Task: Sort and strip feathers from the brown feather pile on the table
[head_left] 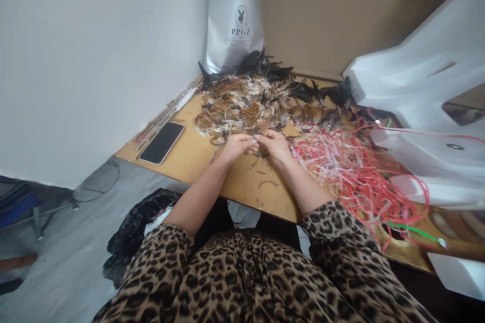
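Note:
My left hand (239, 145) and my right hand (273, 144) meet fingertip to fingertip over the front part of the yellow tabletop (242, 176). Both are closed in a pinch; what lies between the fingers is too small to make out. Just beyond them spreads a large heap of brown feathers (242, 101), with black feathers (261, 63) along its back. Beside my right forearm lies a tangled pile of pink and red ribbon strips (341, 161). A few loose feather bits (265, 176) are scattered on the table under my hands.
A phone (162, 142) lies at the table's left side, near thin sticks (151, 126) along the wall. Behind the feathers stands a silvery-white bag (235, 20). White moulded plastic (424, 81) borders the right. A black plastic bag (132, 232) sits on the floor at left.

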`<state>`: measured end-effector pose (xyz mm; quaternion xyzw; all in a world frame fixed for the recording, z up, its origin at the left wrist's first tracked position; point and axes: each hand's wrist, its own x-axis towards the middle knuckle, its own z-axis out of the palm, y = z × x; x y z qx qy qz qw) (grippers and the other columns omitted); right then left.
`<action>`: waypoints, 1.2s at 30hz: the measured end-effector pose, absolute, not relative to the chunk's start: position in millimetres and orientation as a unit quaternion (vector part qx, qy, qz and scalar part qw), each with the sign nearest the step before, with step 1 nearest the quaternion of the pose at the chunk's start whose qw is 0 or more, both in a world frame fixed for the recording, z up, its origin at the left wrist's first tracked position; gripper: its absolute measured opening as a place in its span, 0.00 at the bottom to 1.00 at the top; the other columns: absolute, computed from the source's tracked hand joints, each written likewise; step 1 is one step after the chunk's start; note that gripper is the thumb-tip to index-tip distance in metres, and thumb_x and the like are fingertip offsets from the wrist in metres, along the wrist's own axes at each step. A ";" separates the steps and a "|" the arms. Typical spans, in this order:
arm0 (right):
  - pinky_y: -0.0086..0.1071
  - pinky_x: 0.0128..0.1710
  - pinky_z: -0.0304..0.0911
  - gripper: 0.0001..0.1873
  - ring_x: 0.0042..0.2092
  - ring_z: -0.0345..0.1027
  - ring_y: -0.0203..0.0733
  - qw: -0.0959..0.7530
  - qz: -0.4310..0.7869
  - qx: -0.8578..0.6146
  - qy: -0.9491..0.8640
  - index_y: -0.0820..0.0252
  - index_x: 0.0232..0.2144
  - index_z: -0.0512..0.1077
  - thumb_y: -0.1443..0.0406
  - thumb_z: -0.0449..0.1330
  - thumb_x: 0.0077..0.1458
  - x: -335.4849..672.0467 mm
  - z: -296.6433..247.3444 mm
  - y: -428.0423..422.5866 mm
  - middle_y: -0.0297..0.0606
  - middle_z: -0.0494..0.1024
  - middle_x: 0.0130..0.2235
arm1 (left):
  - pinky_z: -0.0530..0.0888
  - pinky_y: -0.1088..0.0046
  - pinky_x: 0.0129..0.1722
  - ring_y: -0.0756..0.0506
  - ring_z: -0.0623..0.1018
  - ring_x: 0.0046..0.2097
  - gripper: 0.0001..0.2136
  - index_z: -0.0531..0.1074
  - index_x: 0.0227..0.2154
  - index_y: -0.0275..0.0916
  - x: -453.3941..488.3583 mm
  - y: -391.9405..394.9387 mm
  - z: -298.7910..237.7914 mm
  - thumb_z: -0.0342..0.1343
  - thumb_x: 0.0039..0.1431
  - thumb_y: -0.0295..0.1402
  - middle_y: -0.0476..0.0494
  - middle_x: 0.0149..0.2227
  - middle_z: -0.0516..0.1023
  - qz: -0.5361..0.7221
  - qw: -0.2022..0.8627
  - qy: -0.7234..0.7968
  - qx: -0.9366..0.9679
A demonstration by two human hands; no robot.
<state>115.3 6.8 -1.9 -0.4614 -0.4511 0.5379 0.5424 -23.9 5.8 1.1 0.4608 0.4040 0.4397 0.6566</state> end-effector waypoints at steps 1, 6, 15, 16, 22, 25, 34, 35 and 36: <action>0.26 0.20 0.53 0.20 0.20 0.58 0.30 0.538 0.538 -0.463 -0.454 0.60 0.18 0.64 0.53 0.68 0.31 115.1 -2.1 6.9 0.27 0.68 0.19 | 0.69 0.79 0.25 0.53 0.75 0.25 0.12 0.74 0.27 0.31 -24.0 6.0 0.6 0.64 0.40 0.35 0.42 0.26 0.77 0.438 0.657 0.403 0.463; 0.28 0.24 0.57 0.18 0.22 0.61 0.32 0.514 0.504 -0.486 -0.496 0.60 0.22 0.69 0.52 0.65 0.36 120.1 5.9 8.7 0.30 0.71 0.21 | 0.70 0.79 0.26 0.52 0.76 0.26 0.13 0.74 0.28 0.31 -28.6 11.0 -2.4 0.64 0.42 0.36 0.42 0.27 0.78 0.468 0.646 0.399 0.451; 0.28 0.30 0.57 0.08 0.28 0.66 0.36 0.285 0.278 -0.538 -0.743 0.61 0.22 0.74 0.61 0.58 0.44 144.7 20.3 5.9 0.35 0.75 0.26 | 0.68 0.82 0.25 0.53 0.76 0.28 0.11 0.73 0.31 0.33 -37.2 21.0 -7.1 0.61 0.46 0.35 0.41 0.32 0.79 0.551 0.626 0.414 0.365; 0.28 0.30 0.57 0.08 0.29 0.66 0.36 0.260 0.253 -0.542 -0.758 0.61 0.22 0.74 0.62 0.58 0.44 143.5 21.7 4.0 0.35 0.76 0.26 | 0.68 0.82 0.24 0.54 0.76 0.28 0.11 0.73 0.31 0.32 -37.1 21.1 -7.5 0.61 0.46 0.35 0.41 0.32 0.79 0.553 0.626 0.412 0.363; 0.28 0.29 0.54 0.08 0.31 0.67 0.37 0.151 0.143 -0.585 -0.784 0.56 0.26 0.74 0.60 0.57 0.46 127.3 26.2 -4.8 0.35 0.78 0.30 | 0.68 0.82 0.24 0.54 0.76 0.27 0.11 0.73 0.30 0.32 -36.8 20.9 -8.4 0.62 0.45 0.35 0.41 0.31 0.78 0.556 0.630 0.402 0.363; 0.28 0.29 0.54 0.07 0.31 0.67 0.38 0.130 0.136 -0.596 -0.780 0.56 0.27 0.74 0.61 0.57 0.46 123.5 20.2 -4.2 0.36 0.78 0.30 | 0.67 0.82 0.24 0.54 0.76 0.27 0.12 0.73 0.30 0.32 -36.6 20.3 -7.6 0.62 0.45 0.35 0.41 0.31 0.78 0.552 0.627 0.407 0.368; 0.27 0.22 0.53 0.12 0.20 0.58 0.31 0.392 0.413 -0.544 -0.617 0.61 0.21 0.69 0.57 0.60 0.41 135.2 14.8 7.5 0.31 0.69 0.18 | 0.68 0.82 0.24 0.54 0.76 0.28 0.12 0.73 0.31 0.33 -35.3 19.1 -7.7 0.62 0.45 0.35 0.41 0.33 0.79 0.544 0.633 0.407 0.371; 0.27 0.21 0.52 0.14 0.20 0.57 0.31 0.415 0.452 -0.528 -0.587 0.61 0.21 0.69 0.56 0.61 0.40 135.3 16.3 8.1 0.31 0.69 0.18 | 0.68 0.82 0.24 0.54 0.76 0.28 0.12 0.73 0.31 0.33 -34.9 18.4 -7.4 0.62 0.45 0.35 0.41 0.33 0.79 0.534 0.639 0.409 0.373; 0.26 0.21 0.52 0.15 0.20 0.56 0.30 0.434 0.481 -0.513 -0.564 0.61 0.21 0.69 0.55 0.62 0.39 134.9 17.5 8.5 0.31 0.69 0.18 | 0.68 0.82 0.24 0.54 0.76 0.28 0.12 0.73 0.31 0.33 -34.4 17.7 -7.0 0.62 0.45 0.35 0.40 0.34 0.79 0.524 0.645 0.410 0.376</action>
